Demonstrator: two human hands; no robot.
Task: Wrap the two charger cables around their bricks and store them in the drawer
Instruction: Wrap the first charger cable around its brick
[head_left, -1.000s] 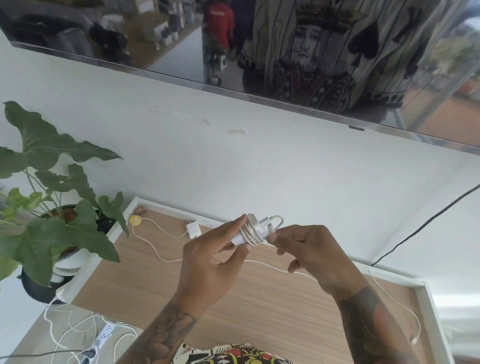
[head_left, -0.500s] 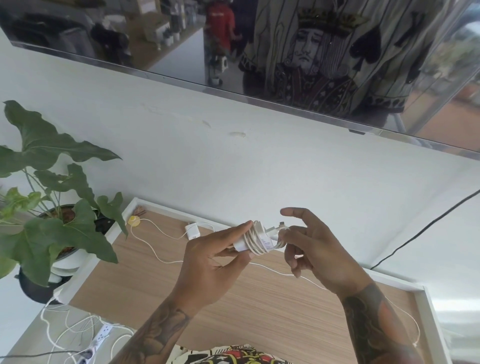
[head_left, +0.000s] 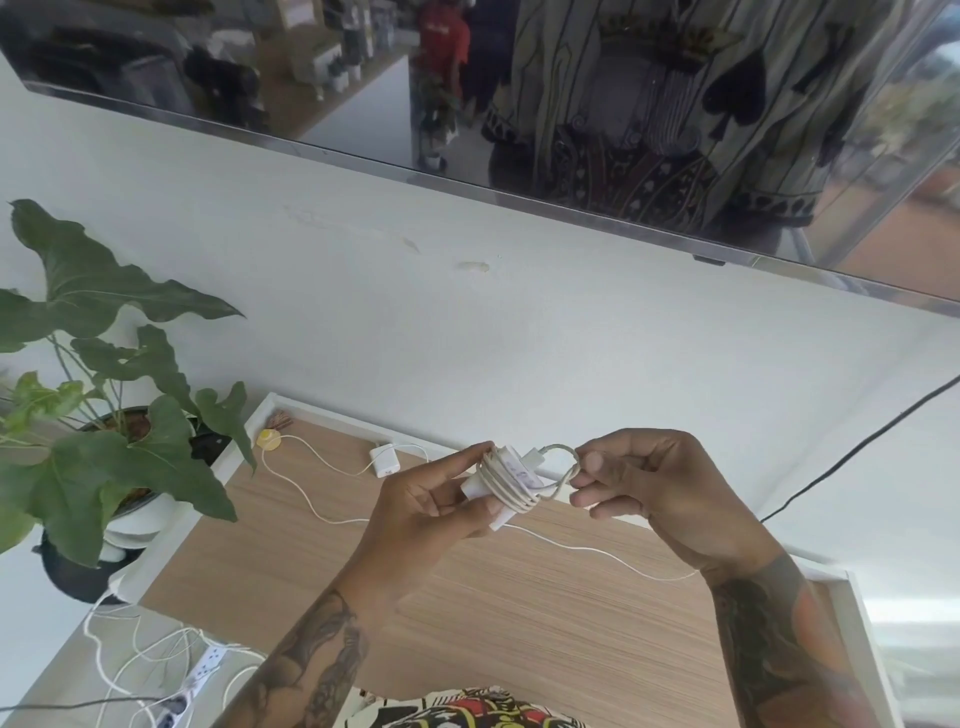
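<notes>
Plant left | second brick on shelf behind hands

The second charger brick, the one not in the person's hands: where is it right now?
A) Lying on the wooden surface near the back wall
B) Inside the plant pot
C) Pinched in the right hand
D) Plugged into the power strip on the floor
A: the second charger brick lies on the wooden surface by the back wall, its cable trailing loose.
</notes>
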